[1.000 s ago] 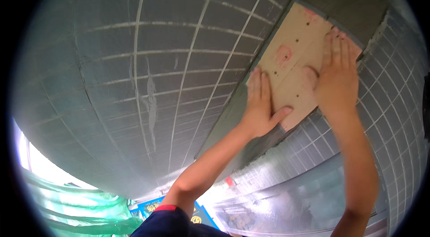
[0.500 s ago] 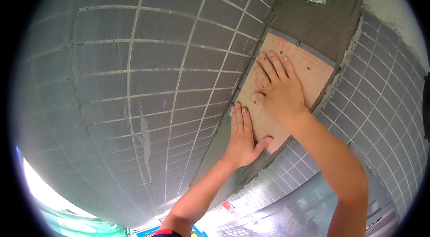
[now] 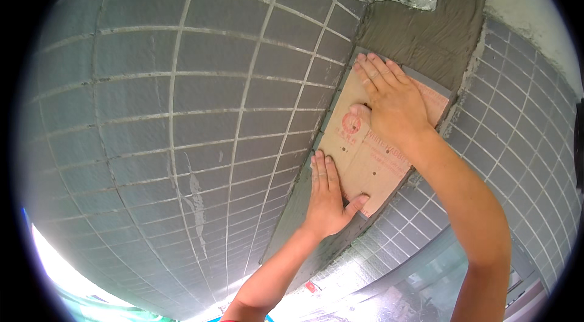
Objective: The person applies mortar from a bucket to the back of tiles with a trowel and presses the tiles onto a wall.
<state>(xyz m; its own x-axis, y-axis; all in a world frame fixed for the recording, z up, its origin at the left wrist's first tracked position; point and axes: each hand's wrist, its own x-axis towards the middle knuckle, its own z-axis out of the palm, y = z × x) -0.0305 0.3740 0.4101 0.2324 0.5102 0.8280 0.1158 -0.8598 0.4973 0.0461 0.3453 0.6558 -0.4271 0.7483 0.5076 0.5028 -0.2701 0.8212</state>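
Tile sheet (image 3: 371, 158) flat under both hands' fingers (image 3: 377, 76).

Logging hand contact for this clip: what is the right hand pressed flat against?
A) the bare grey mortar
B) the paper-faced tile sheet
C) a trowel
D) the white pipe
B: the right hand lies spread flat on the tan paper-faced tile sheet, below the bare mortar.
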